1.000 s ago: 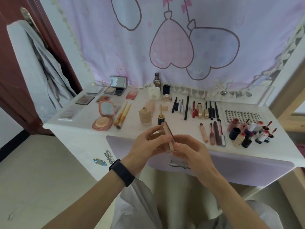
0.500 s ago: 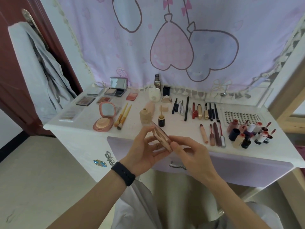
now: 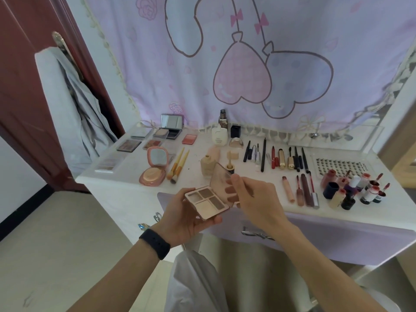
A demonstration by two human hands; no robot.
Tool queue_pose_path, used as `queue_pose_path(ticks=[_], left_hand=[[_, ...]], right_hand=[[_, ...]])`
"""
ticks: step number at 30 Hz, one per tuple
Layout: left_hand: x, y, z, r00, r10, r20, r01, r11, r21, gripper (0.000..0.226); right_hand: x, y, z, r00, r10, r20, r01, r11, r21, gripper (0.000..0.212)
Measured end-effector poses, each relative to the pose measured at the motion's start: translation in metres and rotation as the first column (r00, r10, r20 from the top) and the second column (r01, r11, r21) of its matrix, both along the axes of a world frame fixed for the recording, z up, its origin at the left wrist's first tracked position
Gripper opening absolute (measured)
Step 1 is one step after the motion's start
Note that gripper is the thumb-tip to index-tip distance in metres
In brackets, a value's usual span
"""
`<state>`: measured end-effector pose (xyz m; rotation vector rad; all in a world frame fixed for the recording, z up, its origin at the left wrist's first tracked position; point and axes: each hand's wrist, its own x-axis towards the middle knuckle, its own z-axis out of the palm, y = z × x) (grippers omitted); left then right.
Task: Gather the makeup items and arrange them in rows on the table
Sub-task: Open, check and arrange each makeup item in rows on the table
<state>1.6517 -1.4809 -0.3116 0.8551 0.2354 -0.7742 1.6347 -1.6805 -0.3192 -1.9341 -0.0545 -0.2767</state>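
A small pink eyeshadow palette with several pans is open in front of the table edge. My left hand cups its base from below, fingers curled round it. My right hand pinches the translucent lid, which stands raised; the fingertips show through it. On the white table lie rows of makeup: palettes at back left, an open pink compact, two brushes, pencils and mascaras, lip tubes, and small bottles at right.
A beige foundation bottle and a small dark jar stand just behind the held palette. A lash tray lies at back right. A purple drawer front hangs below the table. A grey garment hangs on the door at left.
The palette was closed and held edge-on between both hands; now its lid is lifted open by my right hand and the pans face up. The view has moved closer.
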Motion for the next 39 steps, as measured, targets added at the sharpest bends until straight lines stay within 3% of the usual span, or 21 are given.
queue_pose_path(ticks=[4, 6, 8, 11, 14, 17, 21, 28, 35, 39], left_hand=[[0.004, 0.024, -0.005, 0.997, -0.018, 0.075, 0.003, 0.981, 0.194, 0.04], [0.005, 0.033, -0.007, 0.987, -0.008, 0.162, -0.049, 0.937, 0.346, 0.038], [0.004, 0.039, -0.005, 0.959, -0.105, 0.261, -0.044, 0.86, 0.508, 0.039], [0.002, 0.046, -0.003, 0.827, -0.406, 0.389, -0.026, 0.664, 0.747, 0.057], [-0.001, 0.044, -0.002, 0.636, -0.668, 0.387, -0.084, 0.438, 0.895, 0.073], [0.001, 0.042, -0.008, 0.579, -0.743, 0.336, -0.246, 0.234, 0.941, 0.096], [0.006, 0.044, -0.008, 0.521, -0.827, 0.211, -0.348, 0.021, 0.937, 0.098], [0.005, 0.062, -0.012, 0.547, -0.806, 0.225, -0.417, -0.03, 0.909, 0.097], [0.0, 0.093, -0.02, 0.617, -0.703, 0.353, -0.458, 0.044, 0.888, 0.097], [0.003, 0.108, -0.016, 0.647, -0.6, 0.47, -0.495, 0.139, 0.858, 0.097]], right_hand=[[0.0, 0.008, -0.003, 0.993, 0.015, -0.116, 0.003, 0.988, 0.153, 0.03], [-0.001, 0.013, -0.007, 0.989, 0.008, -0.15, 0.023, 0.979, 0.201, 0.03], [-0.002, 0.019, -0.014, 0.984, 0.017, -0.179, 0.027, 0.97, 0.242, 0.03], [-0.003, 0.027, -0.024, 0.969, 0.046, -0.242, 0.029, 0.955, 0.296, 0.031], [-0.003, 0.034, -0.031, 0.956, 0.048, -0.288, 0.059, 0.934, 0.353, 0.032], [-0.004, 0.04, -0.033, 0.953, 0.053, -0.297, 0.071, 0.917, 0.391, 0.03], [-0.003, 0.046, -0.031, 0.961, 0.063, -0.269, 0.046, 0.924, 0.379, 0.028], [0.004, 0.064, -0.027, 0.964, 0.136, -0.228, -0.063, 0.951, 0.302, 0.027], [0.011, 0.088, -0.022, 0.943, 0.281, -0.179, -0.254, 0.954, 0.162, 0.034], [0.02, 0.094, -0.027, 0.966, 0.242, -0.093, -0.247, 0.968, -0.046, 0.029]])
